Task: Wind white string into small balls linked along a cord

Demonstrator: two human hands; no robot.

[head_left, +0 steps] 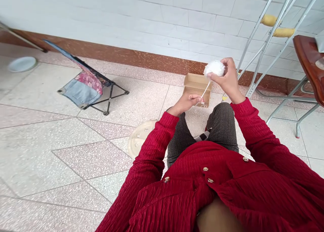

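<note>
A fluffy white pompom (pixel 215 68) is held up in my right hand (pixel 227 77), with thumb and fingers closed around its right side. From its underside a white cord (pixel 205 89) runs down, stretched straight, to my left hand (pixel 187 102). There my thumb and fingers pinch the cord, and its loose end hangs in curls below them. Beneath and behind both hands an open brown cardboard box (pixel 193 79) rests on the floor. What lies inside the box is partly hidden by my left hand and the cord.
A folding stool (pixel 86 90) with a patterned cloth seat stands to the left. A cream plastic stool (pixel 138 137) shows beside my left arm. Metal crutches (pixel 263 49) with yellow grips lean at the right wall, near a brown wooden seat (pixel 308 66) on metal legs. A pale round dish (pixel 22 64) lies far left.
</note>
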